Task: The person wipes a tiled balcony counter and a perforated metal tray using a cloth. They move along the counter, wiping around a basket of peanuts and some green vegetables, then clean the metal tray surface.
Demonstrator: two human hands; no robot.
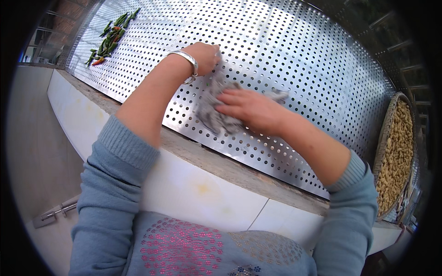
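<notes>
A perforated metal sheet [300, 51] spreads out before me. On it lies a crumpled grey cloth [221, 119], blurred and bunched under my right hand [253, 110]. The palm of that hand faces down, and its fingers reach across the cloth. A loose end of the cloth sticks out beyond the hand on the far side. Farther up the sheet, my left hand [203, 58] bends at the wrist with curled fingers, close to the cloth's upper edge. Its fingertips are partly hidden, so whether it pinches anything is unclear. A silver bracelet [188, 58] circles the left wrist.
Green and reddish chili peppers [111, 39] lie in a pile at the sheet's far left. At the right stands a round woven basket [382, 145] full of what look like peanuts [397, 155]. A rough concrete edge [207, 159] and white tiles [203, 186] border the near side.
</notes>
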